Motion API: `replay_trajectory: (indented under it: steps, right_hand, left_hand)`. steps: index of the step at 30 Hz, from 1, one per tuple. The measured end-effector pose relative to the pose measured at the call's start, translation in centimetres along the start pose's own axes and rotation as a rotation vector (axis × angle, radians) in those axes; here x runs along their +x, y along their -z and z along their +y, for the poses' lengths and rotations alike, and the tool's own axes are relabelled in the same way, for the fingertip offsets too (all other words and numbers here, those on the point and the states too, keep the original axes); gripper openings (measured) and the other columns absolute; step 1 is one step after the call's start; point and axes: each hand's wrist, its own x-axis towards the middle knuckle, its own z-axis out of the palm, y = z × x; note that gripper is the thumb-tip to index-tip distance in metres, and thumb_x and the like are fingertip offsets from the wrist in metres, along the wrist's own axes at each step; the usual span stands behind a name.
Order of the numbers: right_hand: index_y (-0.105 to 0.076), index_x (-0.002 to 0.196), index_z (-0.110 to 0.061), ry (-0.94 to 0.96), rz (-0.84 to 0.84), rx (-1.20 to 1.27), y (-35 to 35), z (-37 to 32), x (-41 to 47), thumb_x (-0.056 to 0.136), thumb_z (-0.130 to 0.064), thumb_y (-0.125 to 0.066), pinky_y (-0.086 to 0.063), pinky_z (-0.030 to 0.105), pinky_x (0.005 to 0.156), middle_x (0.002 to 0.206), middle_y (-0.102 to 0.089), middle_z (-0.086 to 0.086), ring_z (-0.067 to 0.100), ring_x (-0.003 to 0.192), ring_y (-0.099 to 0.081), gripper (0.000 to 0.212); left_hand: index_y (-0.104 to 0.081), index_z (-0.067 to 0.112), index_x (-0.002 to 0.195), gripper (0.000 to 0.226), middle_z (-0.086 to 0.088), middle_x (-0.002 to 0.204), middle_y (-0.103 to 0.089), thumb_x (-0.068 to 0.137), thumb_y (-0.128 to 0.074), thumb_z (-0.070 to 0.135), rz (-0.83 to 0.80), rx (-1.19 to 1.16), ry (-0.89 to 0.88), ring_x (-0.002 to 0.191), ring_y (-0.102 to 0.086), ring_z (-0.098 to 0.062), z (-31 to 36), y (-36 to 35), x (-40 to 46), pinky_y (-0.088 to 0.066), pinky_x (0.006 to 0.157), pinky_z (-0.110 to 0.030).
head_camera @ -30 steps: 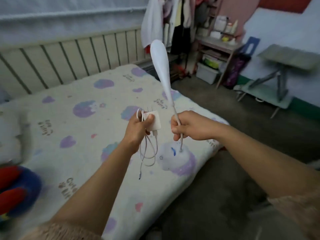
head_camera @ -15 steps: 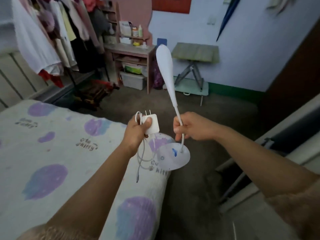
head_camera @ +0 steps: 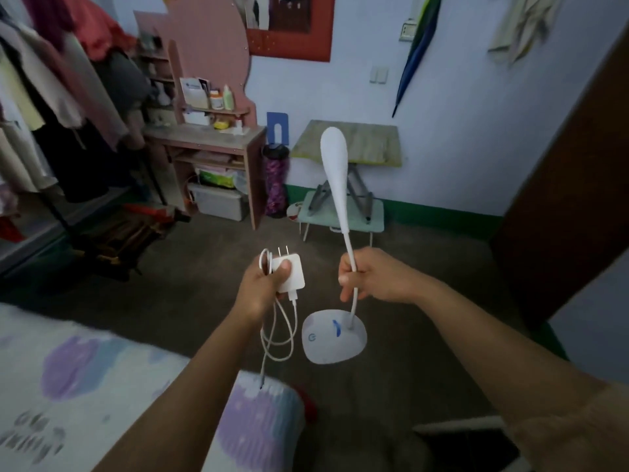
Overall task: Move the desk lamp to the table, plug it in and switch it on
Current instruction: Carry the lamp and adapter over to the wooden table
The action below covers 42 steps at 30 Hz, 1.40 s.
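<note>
Purple-patterned bedding (head_camera: 85, 369) fills the lower left of the frame, nearest the camera. Above it, both forearms extend toward the centre of the frame.

The left hand (head_camera: 263, 289) grips a white plug adapter (head_camera: 289, 275) with the thumb pressed on its face; the two prongs point up. The same hand holds a coiled white cable (head_camera: 277, 338), which hangs in loops below the fist, its free end dangling over the bedding corner.

The right hand (head_camera: 371, 279) is curled around the thin neck of the white desk lamp (head_camera: 335, 168). The lamp is held in the air, upright with a slight tilt to the left. Its round base (head_camera: 333, 337) hangs below the hand, just right of the cable loops, over the dark floor. The lamp head rises above the hand to the centre of the frame.

Farther back, at centre, a folding table (head_camera: 371, 143) stands against the blue wall. Left of it stands a pink desk (head_camera: 211, 136) with bottles on its shelf. Clothes (head_camera: 61, 80) hang in the upper left. A folded umbrella (head_camera: 413, 59) hangs on the wall, upper right.
</note>
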Motion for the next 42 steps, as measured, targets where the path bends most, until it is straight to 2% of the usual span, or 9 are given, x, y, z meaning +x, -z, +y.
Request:
replay_trajectory:
  steps: [4, 14, 21, 24, 29, 31, 35, 39, 42]
  right_hand:
    - [-0.062, 0.081, -0.019, -0.017, 0.040, 0.020, 7.2, 3.9, 6.7, 0.091, -0.020, -0.056, -0.059, 0.035, 0.081, 0.081, -0.073, 0.002, 0.008, 0.078, -0.072, 0.011]
    - [-0.061, 0.084, -0.007, -0.059, 0.175, 0.055, 22.8, 13.6, 25.0, 0.091, -0.015, -0.055, -0.060, 0.038, 0.081, 0.083, -0.073, 0.010, 0.012, 0.077, -0.073, 0.012]
    - [-0.058, 0.085, -0.003, -0.077, 0.188, 0.052, 34.4, 18.2, 41.3, 0.093, -0.012, -0.052, -0.058, 0.043, 0.080, 0.083, -0.073, 0.015, 0.024, 0.083, -0.073, 0.013]
    - [-0.056, 0.081, -0.008, -0.083, 0.208, 0.086, 39.4, 19.6, 48.2, 0.093, -0.009, -0.052, -0.058, 0.038, 0.077, 0.080, -0.070, 0.013, 0.023, 0.082, -0.072, 0.013]
    - [-0.057, 0.089, 0.005, -0.073, 0.248, 0.050, 45.6, 22.7, 58.5, 0.093, -0.009, -0.051, -0.058, 0.025, 0.067, 0.087, -0.072, 0.018, 0.015, 0.075, -0.072, 0.016]
    - [-0.056, 0.085, 0.002, -0.069, 0.237, 0.053, 47.5, 24.2, 62.5, 0.093, -0.009, -0.050, -0.057, 0.026, 0.068, 0.088, -0.072, 0.020, 0.016, 0.076, -0.071, 0.015]
    - [-0.053, 0.075, -0.009, -0.017, 0.219, 0.059, 52.0, 28.0, 72.7, 0.093, -0.010, -0.051, -0.053, 0.015, 0.057, 0.078, -0.069, 0.012, 0.015, 0.072, -0.070, 0.019]
    - [-0.053, 0.071, -0.011, -0.007, 0.219, 0.040, 56.2, 31.7, 82.7, 0.092, -0.012, -0.052, -0.056, 0.029, 0.069, 0.080, -0.072, 0.014, 0.020, 0.078, -0.072, 0.021]
    - [-0.052, 0.070, -0.012, -0.017, 0.229, 0.069, 59.2, 34.3, 90.4, 0.092, -0.011, -0.052, -0.053, 0.026, 0.066, 0.080, -0.071, 0.017, 0.022, 0.078, -0.072, 0.023]
  left_hand:
    - [-0.057, -0.004, 0.112, 0.027, -0.018, 0.095, -0.065, 0.092, -0.058, 0.014, 0.014, 0.003, -0.011, 0.082, -0.065, -0.028, 1.5, -5.2, 10.0, -0.058, 0.067, -0.038]
    - [-0.056, 0.014, 0.089, 0.004, -0.004, 0.081, -0.063, 0.091, -0.057, 0.010, -0.068, -0.031, -0.111, 0.067, -0.066, -0.015, 4.0, -16.7, 35.9, -0.052, 0.045, -0.023]
    - [-0.056, 0.011, 0.094, 0.005, -0.009, 0.080, -0.061, 0.092, -0.058, 0.016, -0.155, -0.010, -0.130, 0.075, -0.060, -0.030, 7.7, -22.1, 56.0, -0.048, 0.059, -0.036]
    - [-0.056, 0.014, 0.098, 0.008, -0.001, 0.076, -0.062, 0.091, -0.058, 0.017, -0.147, -0.012, -0.135, 0.057, -0.063, -0.009, 9.6, -23.4, 64.1, -0.047, 0.040, -0.018]
    - [-0.059, 0.025, 0.086, 0.011, 0.003, 0.083, -0.065, 0.092, -0.058, 0.017, -0.154, -0.025, -0.114, 0.076, -0.063, -0.017, 11.1, -25.5, 75.6, -0.049, 0.061, -0.032]
    - [-0.061, 0.017, 0.100, 0.008, -0.004, 0.089, -0.065, 0.092, -0.057, 0.017, -0.142, -0.021, -0.123, 0.084, -0.063, -0.025, 11.0, -26.3, 80.0, -0.047, 0.061, -0.033]
    - [-0.046, -0.001, 0.127, 0.040, -0.010, 0.100, -0.061, 0.093, -0.055, 0.017, -0.104, 0.026, -0.149, 0.090, -0.060, -0.027, 10.6, -28.5, 90.7, -0.046, 0.055, -0.027]
    - [-0.055, 0.005, 0.110, 0.020, -0.008, 0.090, -0.060, 0.094, -0.054, 0.017, -0.089, 0.053, -0.137, 0.075, -0.059, -0.020, 10.9, -30.6, 99.8, -0.045, 0.053, -0.024]
    - [-0.054, 0.009, 0.101, 0.011, -0.009, 0.089, -0.059, 0.093, -0.055, 0.016, -0.030, 0.047, -0.101, 0.080, -0.058, -0.026, 10.9, -31.7, 107.0, -0.042, 0.056, -0.030]
